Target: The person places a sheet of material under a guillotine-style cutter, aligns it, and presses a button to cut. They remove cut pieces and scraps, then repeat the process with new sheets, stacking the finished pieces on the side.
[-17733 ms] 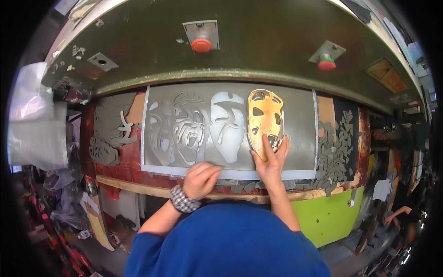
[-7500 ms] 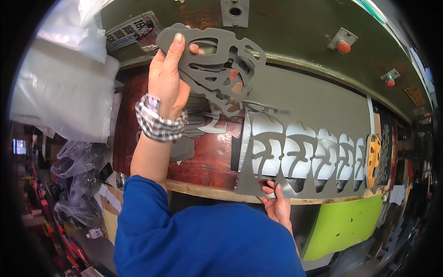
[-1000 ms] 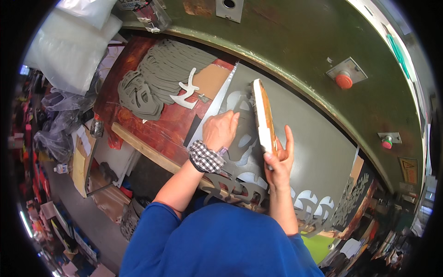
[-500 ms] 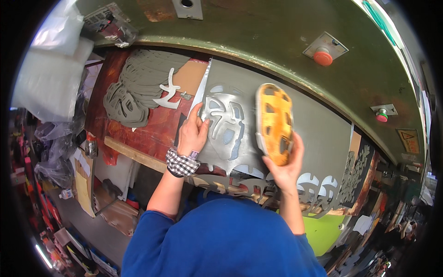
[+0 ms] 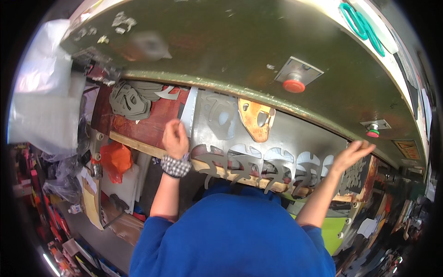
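Far left: pile of grey cut-out scrap [image 5: 130, 98] lies on the red-brown press bed [image 5: 152, 122], well clear of the work.

Left hand [image 5: 175, 137], checked band at the wrist, sits at the left edge of the grey sheet [image 5: 217, 127]. Fingers curled and closed on that edge; thumb position not visible.

The sheet lies flat under the green press head [image 5: 230, 51], already punched along its near margin with a row of mask-shaped holes [image 5: 272, 161]. An orange-brown cutting die [image 5: 256, 119], mask outline, rests on the uncut part of the sheet, just beyond that row, touched by neither hand.

Right hand [image 5: 353, 151] is raised at the right end of the sheet, near the red button [image 5: 372, 133]. Fingers spread and empty, clear of sheet and die.

Judgement on the step: the die seems placed for a cut. To do it well, keep the sheet pinned flat with the left hand only at the edge, nest the die close to the punched row without overlapping a hole, and have both hands out from under the head before any button is pressed.
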The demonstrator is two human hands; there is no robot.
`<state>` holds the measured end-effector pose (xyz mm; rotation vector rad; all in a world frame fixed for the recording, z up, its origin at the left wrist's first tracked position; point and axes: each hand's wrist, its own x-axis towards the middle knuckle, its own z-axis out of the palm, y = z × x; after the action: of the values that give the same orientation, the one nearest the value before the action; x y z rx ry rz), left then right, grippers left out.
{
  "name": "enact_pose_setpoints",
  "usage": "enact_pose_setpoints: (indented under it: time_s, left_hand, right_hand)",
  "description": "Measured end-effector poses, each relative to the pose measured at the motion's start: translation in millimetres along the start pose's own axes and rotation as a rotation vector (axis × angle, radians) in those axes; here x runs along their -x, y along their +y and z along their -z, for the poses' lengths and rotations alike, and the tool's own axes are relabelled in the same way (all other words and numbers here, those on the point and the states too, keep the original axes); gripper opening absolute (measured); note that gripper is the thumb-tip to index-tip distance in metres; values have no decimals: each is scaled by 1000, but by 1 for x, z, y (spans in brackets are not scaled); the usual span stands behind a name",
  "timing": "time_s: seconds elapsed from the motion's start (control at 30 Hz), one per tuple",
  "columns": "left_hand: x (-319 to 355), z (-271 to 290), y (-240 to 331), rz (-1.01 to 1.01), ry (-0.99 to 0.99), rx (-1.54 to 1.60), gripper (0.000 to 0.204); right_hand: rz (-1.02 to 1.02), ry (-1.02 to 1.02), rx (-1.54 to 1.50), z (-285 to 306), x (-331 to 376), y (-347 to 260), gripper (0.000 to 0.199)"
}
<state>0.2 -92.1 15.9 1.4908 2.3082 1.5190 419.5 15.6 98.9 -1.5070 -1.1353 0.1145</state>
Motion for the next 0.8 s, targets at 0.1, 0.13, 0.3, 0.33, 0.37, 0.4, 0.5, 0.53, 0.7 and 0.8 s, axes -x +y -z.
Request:
enact_pose_setpoints:
  time_s: [0.1, 0.13, 0.3, 0.33, 0.37, 0.4, 0.5, 0.53, 0.7, 0.8]
  left_hand:
    - [18, 3, -5, -105, -152, -236, 20]
    - [19, 0, -5, -120, -245, -306, 23]
    - [-5, -21, 10, -126, -248, -355, 32]
    - [-9, -22, 14, -140, -230, -358, 32]
    - [-13, -23, 15, -145, -231, -367, 32]
    - [-13, -20, 16, -149, -205, -377, 32]
    - [-2, -14, 5, -66, -96, -397, 32]
    - [4, -11, -1, -83, -89, -357, 30]
    - [29, 3, -7, 79, -247, -225, 30]
    - [37, 6, 18, 89, -161, -199, 25]
  right_hand:
    - [158, 23, 274, 6, -50, 19, 87]
    - [152, 37, 290, 2, -53, 23, 90]
    - [126, 111, 42, -7, -32, 36, 94]
    - [134, 91, 50, 0, -28, 42, 94]
    - [190, 45, 63, 8, -24, 51, 94]
    - [220, 27, 135, 13, -26, 64, 92]
    - [267, 98, 615, 50, -9, 113, 76]
    - [-126, -3, 516, 66, -4, 130, 65]
    - [-144, -273, 604, 118, 17, 200, 39]
    - [-6, -200, 449, 127, 10, 220, 49]
